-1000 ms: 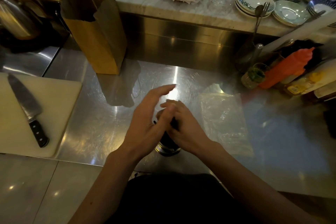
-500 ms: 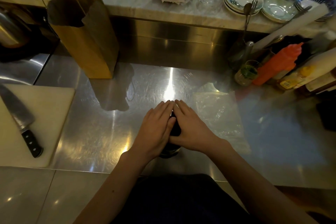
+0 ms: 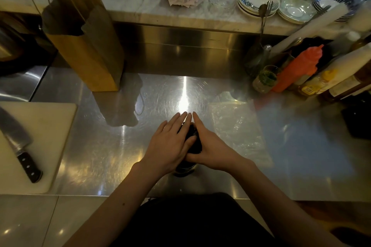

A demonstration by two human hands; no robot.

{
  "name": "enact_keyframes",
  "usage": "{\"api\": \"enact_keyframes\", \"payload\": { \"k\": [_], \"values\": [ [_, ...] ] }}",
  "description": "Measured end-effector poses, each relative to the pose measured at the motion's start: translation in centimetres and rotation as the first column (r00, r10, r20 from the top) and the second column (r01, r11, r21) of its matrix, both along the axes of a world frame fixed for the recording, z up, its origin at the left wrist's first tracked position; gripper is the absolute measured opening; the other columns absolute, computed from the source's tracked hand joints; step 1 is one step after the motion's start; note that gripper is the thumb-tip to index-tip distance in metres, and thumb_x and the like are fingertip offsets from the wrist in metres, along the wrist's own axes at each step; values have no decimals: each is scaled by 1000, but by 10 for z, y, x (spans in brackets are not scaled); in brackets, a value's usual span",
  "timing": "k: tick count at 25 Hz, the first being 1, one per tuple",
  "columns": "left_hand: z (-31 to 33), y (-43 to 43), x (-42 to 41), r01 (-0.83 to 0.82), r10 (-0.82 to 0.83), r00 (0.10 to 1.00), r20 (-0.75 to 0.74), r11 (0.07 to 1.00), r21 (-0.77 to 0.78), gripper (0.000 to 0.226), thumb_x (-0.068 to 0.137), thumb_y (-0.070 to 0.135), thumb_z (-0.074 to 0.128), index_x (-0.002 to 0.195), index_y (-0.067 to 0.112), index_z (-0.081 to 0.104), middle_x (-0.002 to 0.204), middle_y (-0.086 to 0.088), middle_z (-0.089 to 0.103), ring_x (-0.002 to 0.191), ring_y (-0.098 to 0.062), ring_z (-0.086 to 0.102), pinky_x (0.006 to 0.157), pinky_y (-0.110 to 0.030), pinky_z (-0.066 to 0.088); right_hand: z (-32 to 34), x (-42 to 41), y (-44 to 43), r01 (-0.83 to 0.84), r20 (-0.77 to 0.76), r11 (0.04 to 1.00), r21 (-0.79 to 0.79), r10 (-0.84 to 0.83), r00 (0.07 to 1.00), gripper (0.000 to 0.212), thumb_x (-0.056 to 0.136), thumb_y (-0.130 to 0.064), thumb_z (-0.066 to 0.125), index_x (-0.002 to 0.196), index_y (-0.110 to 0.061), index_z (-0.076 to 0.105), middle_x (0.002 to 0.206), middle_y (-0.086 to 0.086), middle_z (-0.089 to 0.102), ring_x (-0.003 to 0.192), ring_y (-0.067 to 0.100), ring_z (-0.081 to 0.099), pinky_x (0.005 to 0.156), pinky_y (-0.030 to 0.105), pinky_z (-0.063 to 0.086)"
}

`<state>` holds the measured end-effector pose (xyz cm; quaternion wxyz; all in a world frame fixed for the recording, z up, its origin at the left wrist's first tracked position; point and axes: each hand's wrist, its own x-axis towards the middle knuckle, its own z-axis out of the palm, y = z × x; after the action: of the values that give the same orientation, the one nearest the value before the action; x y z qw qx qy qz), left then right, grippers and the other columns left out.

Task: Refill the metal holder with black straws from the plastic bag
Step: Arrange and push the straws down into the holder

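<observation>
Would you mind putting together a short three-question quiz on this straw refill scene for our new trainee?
1. True or false: both hands are pressed around the black straws standing in the metal holder.
2. Where does the plastic bag lie?
A. flat on the steel counter, right of the hands
B. inside the paper bag
C. on the cutting board
3. Fill in: the knife rests on the ____.

Key
1. True: the left hand and right hand cup the bundle from either side.
2. A
3. cutting board
</observation>
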<state>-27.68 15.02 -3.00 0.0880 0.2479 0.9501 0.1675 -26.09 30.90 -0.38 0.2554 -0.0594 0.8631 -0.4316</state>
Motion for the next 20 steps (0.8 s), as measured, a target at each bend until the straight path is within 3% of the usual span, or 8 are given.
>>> {"api": "enact_keyframes", "payload": {
  "k": [3, 7, 12, 16, 20],
  "values": [
    [5, -2, -2, 42, -46, 995, 91, 998, 43, 75, 92, 58, 1, 156, 21, 8, 165, 1, 11, 152, -15, 7, 123, -39, 12, 3, 3, 0, 49, 11, 999, -21, -48, 999, 112, 82, -31, 74, 152, -28, -12, 154, -5, 34, 115, -5, 40, 76, -7, 35],
    [15, -11, -3, 24, -48, 990, 134, 984, 175, 73, 93, 61, 11, 156, 24, 18, 163, 0, 21, 148, -16, 21, 119, -45, 22, 11, 8, 1, 81, -32, 997, -19, -81, 996, 106, 80, -37, 75, 153, -32, -2, 156, -12, 28, 124, -6, 34, 82, -7, 31],
    [33, -10, 1, -26, -19, 990, 137, 947, 320, 62, 98, 55, 25, 151, 25, 31, 159, 1, 31, 145, -15, 28, 118, -46, 25, 14, 20, 12, 194, -92, 981, 14, -192, 977, 104, 75, -46, 77, 151, -42, 5, 157, -15, 25, 141, 6, 29, 110, 23, 28],
    [44, 10, 2, 12, -44, 994, 101, 956, 292, 71, 93, 67, 16, 153, 29, 24, 162, 2, 24, 149, -16, 20, 122, -47, 15, 15, 30, 42, 345, -127, 939, 12, -340, 932, 95, 76, -54, 72, 149, -45, 11, 155, -15, 29, 140, 7, 31, 113, 32, 30],
    [47, 48, 10, -81, 35, 991, 130, 926, 368, 66, 95, 61, 29, 152, 30, 24, 162, 6, 23, 147, -13, 23, 118, -32, 17, 4, 20, 97, 459, -202, 888, 25, -445, 872, 79, 86, -39, 66, 150, -29, 21, 154, 0, 36, 139, 17, 37, 114, 40, 34]
  ]
}}
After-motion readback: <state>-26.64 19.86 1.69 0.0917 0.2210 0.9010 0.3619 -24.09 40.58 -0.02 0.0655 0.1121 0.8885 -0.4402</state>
